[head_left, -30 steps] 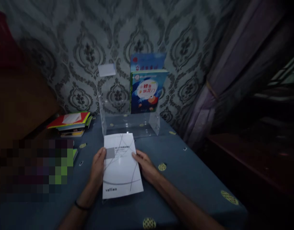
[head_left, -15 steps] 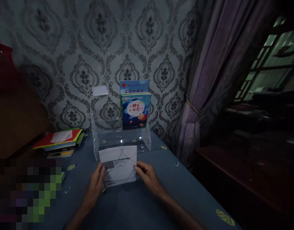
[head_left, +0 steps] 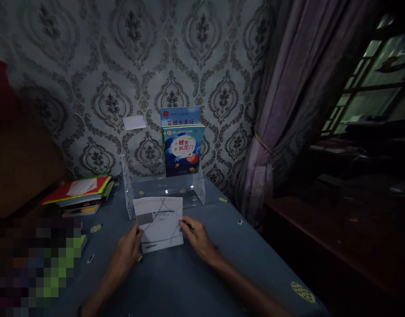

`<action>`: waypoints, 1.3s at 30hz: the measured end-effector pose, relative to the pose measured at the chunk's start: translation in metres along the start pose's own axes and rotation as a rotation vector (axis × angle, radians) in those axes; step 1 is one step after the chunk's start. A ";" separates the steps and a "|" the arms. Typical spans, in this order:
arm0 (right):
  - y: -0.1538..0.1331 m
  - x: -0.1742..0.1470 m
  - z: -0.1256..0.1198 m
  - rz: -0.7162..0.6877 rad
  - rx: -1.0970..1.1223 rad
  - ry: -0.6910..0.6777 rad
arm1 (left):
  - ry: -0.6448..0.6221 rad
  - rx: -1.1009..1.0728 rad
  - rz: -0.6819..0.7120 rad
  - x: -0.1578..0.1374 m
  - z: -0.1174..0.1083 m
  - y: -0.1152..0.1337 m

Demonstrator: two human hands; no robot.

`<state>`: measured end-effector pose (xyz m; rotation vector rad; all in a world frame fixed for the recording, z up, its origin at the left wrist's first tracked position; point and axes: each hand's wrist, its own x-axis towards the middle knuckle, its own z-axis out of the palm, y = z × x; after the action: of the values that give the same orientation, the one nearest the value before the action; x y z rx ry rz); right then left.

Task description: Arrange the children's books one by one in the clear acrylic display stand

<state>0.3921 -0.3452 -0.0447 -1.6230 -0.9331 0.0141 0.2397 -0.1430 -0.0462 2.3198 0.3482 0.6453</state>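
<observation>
A white booklet point(head_left: 161, 231) with a grey block, thin curved lines and small dark print is held upright above the table, its cover facing me. My left hand point(head_left: 131, 244) grips its left edge, and my right hand point(head_left: 193, 232) pinches the right edge. Just behind it stands a clear acrylic display rack point(head_left: 128, 189) with stepped tiers. On the rack's upper right, a blue children's book point(head_left: 182, 152) leans in front of a taller light-blue book point(head_left: 181, 115). A white card point(head_left: 134, 122) shows at the upper left of the rack.
A pile of books point(head_left: 83, 193), a red one on top, lies at the left beside a large brown shape point(head_left: 20, 163). The blue tablecloth point(head_left: 176, 286) covers the table up to the patterned wall. A purple curtain point(head_left: 265, 145) hangs at the right, near a dark reddish surface point(head_left: 308, 233).
The whole view has shifted a little, so the scene sits slightly further left. Both hands still hold the booklet, whose cover now looks a bit sharper.
</observation>
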 end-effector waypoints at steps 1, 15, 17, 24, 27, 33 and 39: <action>0.002 0.002 0.000 -0.005 -0.008 0.010 | 0.004 0.016 0.020 0.003 -0.001 0.002; 0.019 0.035 -0.017 -0.118 -0.063 0.236 | 0.062 0.034 0.221 0.059 0.019 0.024; 0.017 0.042 -0.024 -0.129 -0.087 0.249 | 0.055 0.030 0.240 0.070 0.020 0.029; 0.000 0.090 -0.058 -0.177 -0.137 0.314 | 0.075 0.098 0.364 0.124 0.006 0.068; -0.014 0.116 -0.077 -0.219 -0.159 0.333 | 0.123 0.077 0.409 0.150 -0.004 0.090; -0.028 0.154 -0.104 -0.349 -0.250 0.359 | 0.198 0.047 0.407 0.187 -0.004 0.109; -0.008 0.166 -0.115 -0.286 -0.303 0.337 | 0.130 0.036 0.359 0.204 0.015 0.103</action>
<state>0.5554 -0.3457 0.0734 -1.6825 -0.9245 -0.6056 0.4261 -0.1419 0.0865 2.4016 -0.0027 0.9729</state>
